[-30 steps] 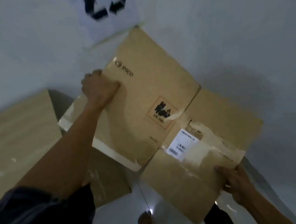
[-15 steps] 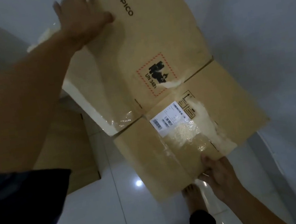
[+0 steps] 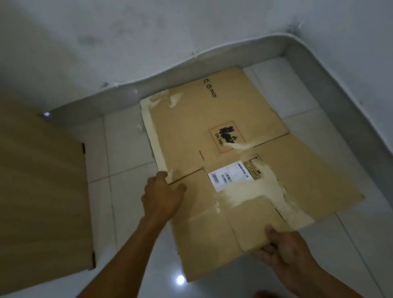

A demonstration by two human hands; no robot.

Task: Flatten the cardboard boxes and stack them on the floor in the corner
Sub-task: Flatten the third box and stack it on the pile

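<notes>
Down it comes: half a second ago the flattened PICO cardboard box (image 3: 219, 160) was up against the wall, now it lies on the tiled floor (image 3: 120, 146), far end tucked into the floor's corner beneath the skirting (image 3: 332, 86). Head view: its long axis runs from that corner back toward the person. Left hand (image 3: 163, 198) rests on the box's left edge, fingers loosely spread; right hand (image 3: 282, 250) pinches the near flap, thumb on top. Nothing contained anywhere. Letting go looks like the next call.
</notes>
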